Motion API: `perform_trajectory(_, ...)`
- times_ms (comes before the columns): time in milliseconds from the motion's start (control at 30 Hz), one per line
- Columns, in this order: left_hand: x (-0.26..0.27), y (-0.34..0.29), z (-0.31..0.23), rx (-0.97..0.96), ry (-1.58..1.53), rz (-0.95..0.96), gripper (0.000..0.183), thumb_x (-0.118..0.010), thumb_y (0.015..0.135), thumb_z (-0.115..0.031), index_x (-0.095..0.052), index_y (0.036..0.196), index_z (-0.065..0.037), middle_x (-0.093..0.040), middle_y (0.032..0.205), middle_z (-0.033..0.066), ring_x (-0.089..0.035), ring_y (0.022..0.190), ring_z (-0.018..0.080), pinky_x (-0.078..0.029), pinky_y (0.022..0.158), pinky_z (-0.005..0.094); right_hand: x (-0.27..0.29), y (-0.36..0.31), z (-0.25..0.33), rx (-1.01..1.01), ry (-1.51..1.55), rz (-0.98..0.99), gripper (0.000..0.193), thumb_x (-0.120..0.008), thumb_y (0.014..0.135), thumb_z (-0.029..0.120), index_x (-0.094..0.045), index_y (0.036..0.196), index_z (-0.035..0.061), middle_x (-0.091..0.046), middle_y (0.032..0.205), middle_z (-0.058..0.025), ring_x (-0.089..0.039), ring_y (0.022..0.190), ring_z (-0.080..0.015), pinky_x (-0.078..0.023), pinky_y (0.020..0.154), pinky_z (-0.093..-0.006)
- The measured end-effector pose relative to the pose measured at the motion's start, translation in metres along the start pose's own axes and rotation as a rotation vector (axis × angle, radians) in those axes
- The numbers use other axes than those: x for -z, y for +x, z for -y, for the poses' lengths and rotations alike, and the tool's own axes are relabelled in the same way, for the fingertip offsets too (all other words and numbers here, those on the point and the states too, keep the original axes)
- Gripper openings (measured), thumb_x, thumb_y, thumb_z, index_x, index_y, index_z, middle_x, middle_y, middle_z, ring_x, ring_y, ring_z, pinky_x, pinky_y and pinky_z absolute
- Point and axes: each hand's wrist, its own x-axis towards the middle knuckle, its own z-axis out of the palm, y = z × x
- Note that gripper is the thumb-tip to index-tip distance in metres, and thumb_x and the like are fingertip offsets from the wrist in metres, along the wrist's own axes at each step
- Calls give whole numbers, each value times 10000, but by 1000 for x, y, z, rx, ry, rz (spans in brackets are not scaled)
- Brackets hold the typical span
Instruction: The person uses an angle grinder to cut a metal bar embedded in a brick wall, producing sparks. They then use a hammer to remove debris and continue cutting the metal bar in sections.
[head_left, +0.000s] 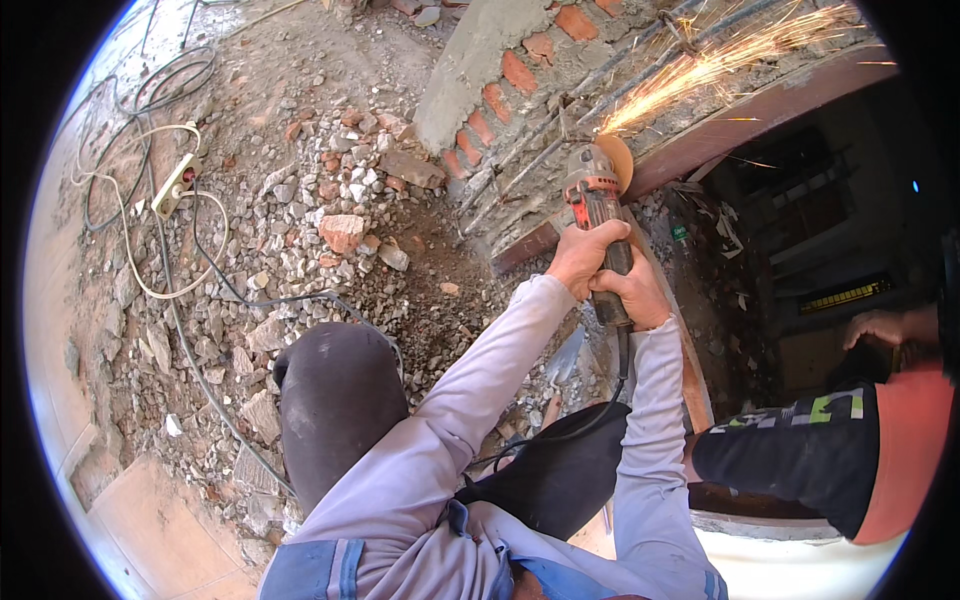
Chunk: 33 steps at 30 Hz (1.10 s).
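Note:
Both my hands grip an angle grinder (600, 205), its red and grey body pointing away from me. My left hand (580, 258) wraps around the body near its middle. Just behind it, my right hand (637, 287) closes around the rear handle. The round disc (616, 163) sits against the steel rebar and broken concrete edge (570, 150). A bright stream of sparks (735, 65) flies from the disc toward the upper right. The grinder's black cable (622, 385) hangs from its rear end and loops over my leg.
Rubble (300, 215) covers the ground at left. A power strip (176, 186) lies there among looped cables. Exposed bricks (517, 72) line the concrete. At right, another person (905, 450) is close by, next to a dark opening (800, 230) with a brown beam (760, 110) along it.

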Motion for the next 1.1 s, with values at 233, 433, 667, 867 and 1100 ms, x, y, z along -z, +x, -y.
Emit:
perform_trajectory(233,-1,-2,-2,3,2,-9,259,-726,839,-213,-616,968,-17,-618,791,36,-602,586,131,-471,473,288,0,0,-1,9,-14,-11,555,-785,644,186,-590,1104,-56,-658,965,-70,-631,842,-151,-504,759,-283)
perform_trajectory(433,0,-1,-1,2,-12,-10,281,-735,829,-217,-616,981,-13,-622,802,47,-609,615,136,-483,512,301,1,1,-2,-8,-37,-10,552,-792,643,204,-596,1094,-48,-665,953,-73,-636,821,-159,-505,738,-287)
perform_trajectory(667,-1,-3,-2,14,-12,-9,294,-741,823,-223,-612,985,-15,-619,808,45,-607,621,136,-486,520,301,2,2,-5,5,-43,-6,547,-798,644,216,-599,1083,-43,-660,938,-68,-635,817,-160,-505,732,-292)
perform_trajectory(867,0,-2,-1,12,-5,-17,288,-737,825,-225,-611,980,-17,-618,803,43,-606,608,135,-486,515,298,1,2,-3,0,-49,8,567,-800,646,213,-586,1103,-45,-655,950,-71,-630,821,-155,-504,741,-286)
perform_trajectory(1100,3,1,2,6,14,-10,272,-733,830,-222,-617,962,-15,-623,796,45,-613,610,136,-484,509,299,1,0,-2,3,-21,17,561,-782,660,174,-565,1129,-44,-643,977,-66,-627,846,-152,-508,760,-281)
